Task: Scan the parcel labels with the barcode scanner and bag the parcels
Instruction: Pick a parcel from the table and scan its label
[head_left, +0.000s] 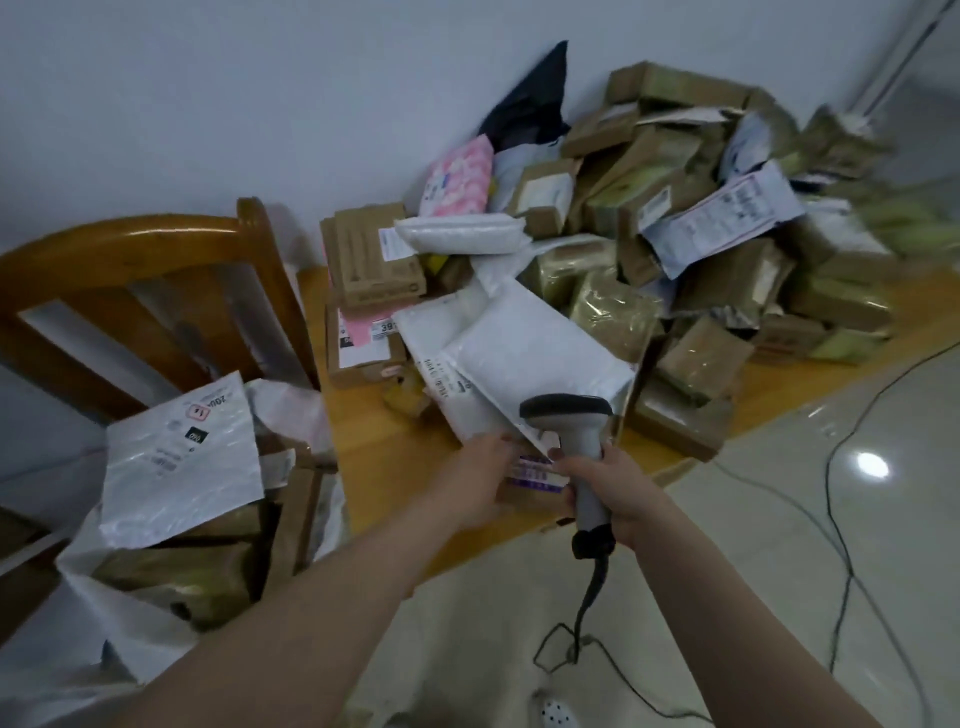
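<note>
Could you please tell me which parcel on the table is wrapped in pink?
The pink parcel propped up at the pile's back left; others are brown, white or black.

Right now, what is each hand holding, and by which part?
The right hand grips the barcode scanner by its handle; the left hand holds a labelled parcel at its left edge.

To our left we see a wooden chair (156, 244) with a curved top rail and flat slats, standing just beside the wooden worktop (384, 457). The worktop's bare honey-coloured surface shows near us, and its far side meets a pale wall (208, 104). Below we find a glossy tiled floor (769, 545) with a bright glare (872, 464) on the right. A thin black cable (837, 519) loops over the tiles there. At the bottom edge we make out a white socket strip (558, 714), partly cut off. A white pipe (904, 47) rises in the far right corner.
</note>
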